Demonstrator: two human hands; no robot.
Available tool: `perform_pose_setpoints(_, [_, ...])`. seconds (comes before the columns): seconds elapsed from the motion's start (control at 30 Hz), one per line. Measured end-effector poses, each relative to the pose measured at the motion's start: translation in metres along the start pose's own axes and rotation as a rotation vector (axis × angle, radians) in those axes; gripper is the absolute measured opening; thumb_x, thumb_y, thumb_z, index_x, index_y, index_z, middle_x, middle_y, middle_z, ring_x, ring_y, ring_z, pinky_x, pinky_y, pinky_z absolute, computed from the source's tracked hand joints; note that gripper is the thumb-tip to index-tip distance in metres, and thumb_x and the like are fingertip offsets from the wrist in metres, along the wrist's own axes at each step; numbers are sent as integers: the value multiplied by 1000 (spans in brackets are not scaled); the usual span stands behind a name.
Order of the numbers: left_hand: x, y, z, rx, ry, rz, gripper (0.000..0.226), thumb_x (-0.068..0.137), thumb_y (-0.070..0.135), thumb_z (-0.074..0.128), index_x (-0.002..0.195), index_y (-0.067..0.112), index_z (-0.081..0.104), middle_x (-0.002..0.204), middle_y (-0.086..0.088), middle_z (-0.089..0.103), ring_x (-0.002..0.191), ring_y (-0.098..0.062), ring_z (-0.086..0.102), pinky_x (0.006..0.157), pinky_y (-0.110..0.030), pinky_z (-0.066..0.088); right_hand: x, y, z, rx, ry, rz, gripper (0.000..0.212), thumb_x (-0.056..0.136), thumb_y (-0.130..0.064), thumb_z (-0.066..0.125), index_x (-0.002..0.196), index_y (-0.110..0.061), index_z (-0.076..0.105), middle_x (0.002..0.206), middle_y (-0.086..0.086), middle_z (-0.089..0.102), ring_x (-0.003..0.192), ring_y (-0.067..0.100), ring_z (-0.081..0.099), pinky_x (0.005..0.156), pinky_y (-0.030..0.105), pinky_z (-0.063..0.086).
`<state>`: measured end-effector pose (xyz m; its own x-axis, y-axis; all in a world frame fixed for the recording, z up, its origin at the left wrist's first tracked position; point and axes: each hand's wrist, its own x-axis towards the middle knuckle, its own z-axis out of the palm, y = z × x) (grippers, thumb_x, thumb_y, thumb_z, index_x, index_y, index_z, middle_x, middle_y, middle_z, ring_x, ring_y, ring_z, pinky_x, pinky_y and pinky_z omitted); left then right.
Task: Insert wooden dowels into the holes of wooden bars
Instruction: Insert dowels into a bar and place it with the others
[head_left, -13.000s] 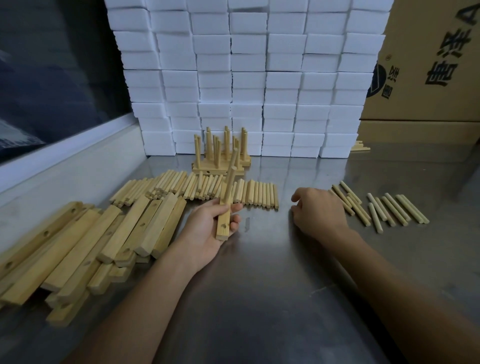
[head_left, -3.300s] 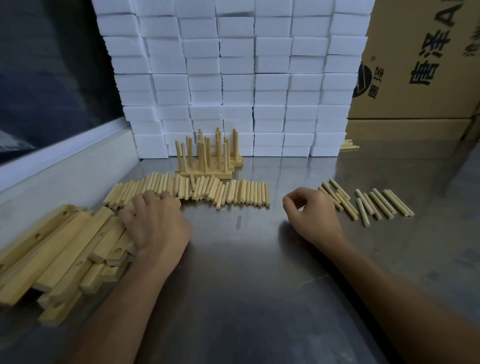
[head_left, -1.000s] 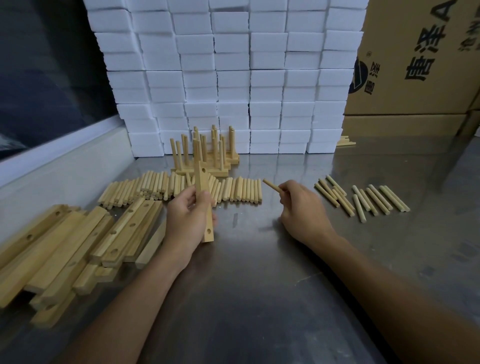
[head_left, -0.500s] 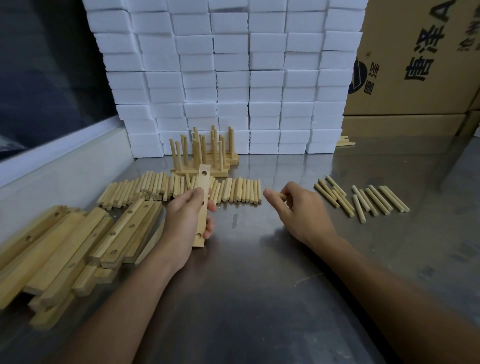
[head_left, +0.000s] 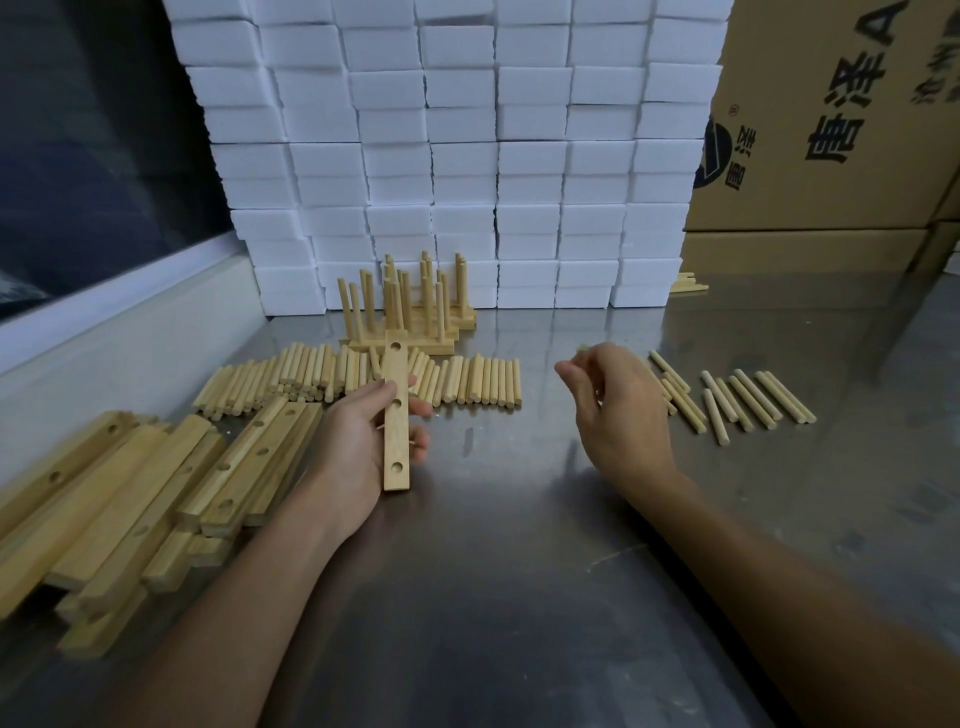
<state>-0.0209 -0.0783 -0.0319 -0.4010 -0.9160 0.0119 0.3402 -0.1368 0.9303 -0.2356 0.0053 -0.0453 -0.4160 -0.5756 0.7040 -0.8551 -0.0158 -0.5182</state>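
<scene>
My left hand (head_left: 358, 441) holds a wooden bar (head_left: 396, 415) lengthwise, its face with three empty holes turned up. My right hand (head_left: 618, 410) hovers to the right of it, fingers curled round a wooden dowel (head_left: 580, 352) whose tip just shows above the knuckles. A long row of loose dowels (head_left: 363, 376) lies behind the bar. A second, smaller group of dowels (head_left: 737, 400) lies right of my right hand. Finished bars with upright dowels (head_left: 410, 306) stand at the back.
A pile of drilled wooden bars (head_left: 130, 499) fills the left of the steel table (head_left: 519, 597). A wall of white foam blocks (head_left: 457, 156) closes the back, with cardboard boxes (head_left: 831, 130) to its right. A raised ledge (head_left: 104, 338) runs along the left.
My left hand has turned the bar so its holed face looks up and lowered it slightly. My right hand has lifted and drawn the dowel into its fingers.
</scene>
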Motion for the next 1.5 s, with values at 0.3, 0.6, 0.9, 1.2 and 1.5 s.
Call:
perform_pose_setpoints(0.3, [2,-2,-1,9,14,4,26,102,13,41,113,4,62,71,-7,64,52,-19,55,45,-25,46,0,6,1,21,-68,39,11,90,-15,69,101,-13,65,84,-7,65,74,9,61,70,34,56])
perform_pose_setpoints(0.6, [4,-5,-2,77,11,26,23,100,11,48,114,6,65,71,-7,67,53,-20,57,45,-28,48,-1,1,-1,-38,-67,-1,35,84,-52,67,86,-18,70,70,-5,60,69,11,55,62,27,44])
perform_pose_setpoints(0.9, [0,-7,-1,243,-19,71,15,97,11,58,107,9,69,77,-9,69,52,-23,60,45,-30,50,-1,2,0,-13,-17,29,32,85,-49,69,85,-17,69,67,-6,58,60,9,52,53,25,40])
perform_pose_setpoints(1.2, [-3,-8,0,437,-123,117,13,95,16,63,94,22,75,78,-5,70,40,-19,51,37,-24,41,-12,-27,3,-42,-111,-355,25,100,-20,53,121,-10,63,97,3,69,64,20,60,54,42,50])
perform_pose_setpoints(1.5, [-5,-3,0,447,-182,131,25,95,17,60,78,26,76,69,-3,64,40,-18,50,37,-25,39,-15,-31,3,-29,-129,-402,28,98,-20,56,122,-12,67,79,3,69,60,21,60,48,39,48])
